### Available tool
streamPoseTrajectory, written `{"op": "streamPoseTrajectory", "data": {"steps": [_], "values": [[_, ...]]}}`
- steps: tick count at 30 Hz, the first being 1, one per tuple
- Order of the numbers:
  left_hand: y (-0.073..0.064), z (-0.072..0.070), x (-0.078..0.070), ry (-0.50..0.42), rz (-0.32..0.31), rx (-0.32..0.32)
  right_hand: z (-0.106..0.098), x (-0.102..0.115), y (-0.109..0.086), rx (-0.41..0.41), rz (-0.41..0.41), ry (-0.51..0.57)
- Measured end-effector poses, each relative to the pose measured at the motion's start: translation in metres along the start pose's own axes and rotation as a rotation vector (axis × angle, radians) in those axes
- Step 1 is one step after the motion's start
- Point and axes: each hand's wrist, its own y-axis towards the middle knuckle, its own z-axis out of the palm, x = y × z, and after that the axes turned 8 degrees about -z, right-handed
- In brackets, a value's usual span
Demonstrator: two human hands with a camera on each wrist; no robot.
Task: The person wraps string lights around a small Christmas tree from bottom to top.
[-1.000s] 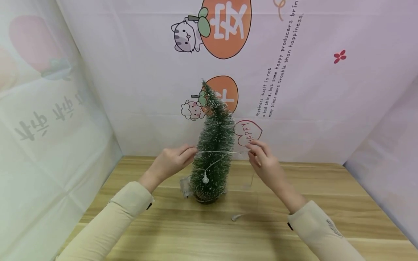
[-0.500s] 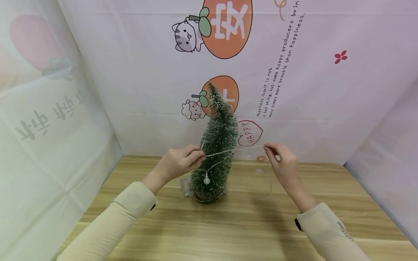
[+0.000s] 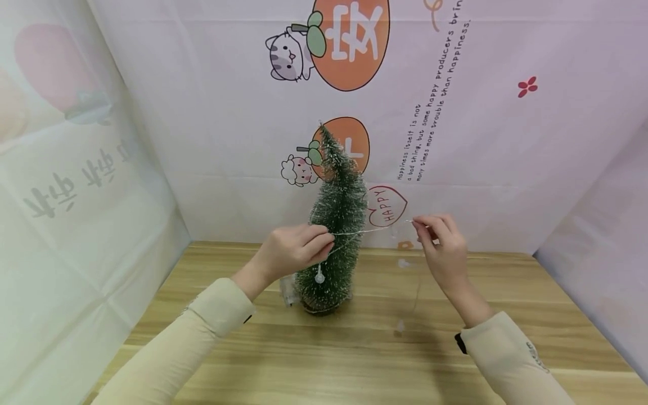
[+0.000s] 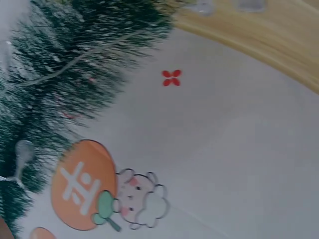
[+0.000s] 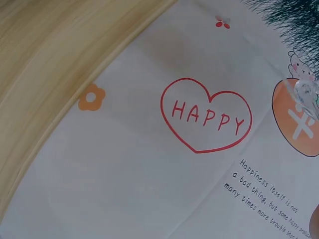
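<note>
A small frosted green Christmas tree (image 3: 340, 194) stands on the table, its tip bent left. My left hand (image 3: 296, 248), in front of its left side, pinches a thin string-light wire (image 3: 361, 231). My right hand (image 3: 444, 247), to the right of the tree, pinches the wire farther along; the stretch between both hands is nearly straight. Below my right hand a loose length hangs with clear bulbs (image 3: 403, 262). One bulb (image 3: 319, 277) lies against the lower branches. In the left wrist view, wire (image 4: 65, 67) crosses the branches. A clear bulb (image 5: 305, 89) shows in the right wrist view.
A clear box (image 3: 288, 289), partly hidden, sits at the left of the tree's base. The wooden table (image 3: 283, 360) ends at a printed cloth backdrop (image 3: 228, 140) close behind the tree. Cloth sides (image 3: 66, 253) rise at left and right.
My right hand has moved right, away from the tree, drawing out the wire. My left hand has shifted right across the tree's front. The tree's upper part leans slightly farther right.
</note>
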Motion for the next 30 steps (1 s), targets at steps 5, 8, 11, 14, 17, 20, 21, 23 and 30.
{"op": "streamPoseTrajectory", "data": {"steps": [5, 8, 11, 14, 17, 20, 21, 23, 30], "values": [[0.028, 0.007, -0.014, 0.068, 0.029, -0.025, -0.001, 0.005, 0.006, -0.025, -0.029, 0.005], [0.047, 0.013, -0.025, 0.113, -0.019, 0.016, -0.001, 0.008, 0.01, -0.052, -0.062, 0.01], [0.065, 0.02, -0.035, 0.143, -0.088, 0.05, -0.001, 0.011, 0.013, -0.078, -0.095, 0.006], [0.077, 0.025, -0.041, 0.16, -0.11, 0.063, 0.0, 0.014, 0.016, -0.102, -0.11, 0.01], [0.085, 0.027, -0.044, 0.184, -0.092, 0.08, 0.0, 0.018, 0.018, -0.132, -0.111, 0.035], [0.092, 0.028, -0.046, 0.21, -0.079, 0.116, 0.0, 0.02, 0.02, -0.155, -0.108, 0.056], [0.095, 0.029, -0.047, 0.214, -0.08, 0.124, 0.0, 0.021, 0.021, -0.161, -0.108, 0.061], [0.099, 0.029, -0.048, 0.216, -0.081, 0.14, 0.0, 0.022, 0.023, -0.168, -0.111, 0.064], [0.103, 0.027, -0.047, 0.254, -0.017, 0.159, -0.005, 0.013, 0.021, -0.098, -0.229, -0.03]]}}
